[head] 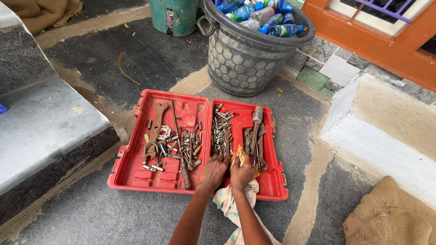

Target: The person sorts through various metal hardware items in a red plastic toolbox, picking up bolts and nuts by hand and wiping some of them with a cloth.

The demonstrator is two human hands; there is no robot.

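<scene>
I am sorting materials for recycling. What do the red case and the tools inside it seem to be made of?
Red case: likely moulded plastic, matte, with ribbed edges and hinge tabs. Tools, such as the flat wrench: apparently steel, brown and dull, which suggests rust. Right hand holds something yellow, probably cloth.

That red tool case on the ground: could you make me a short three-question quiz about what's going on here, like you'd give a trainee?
1. True or false: the red case lies open on the ground.
2. What fills the grey bucket behind the case? A) sand B) plastic bottles C) rags
3. Which hand has the small yellow-orange piece by its fingers?

Key
1. True: both halves lie flat, holding rusty bolts and spanners.
2. B: plastic bottles.
3. The right hand; its grip on the piece is unclear. The left hand rests beside it on the case, fingers at the bolts.
</scene>
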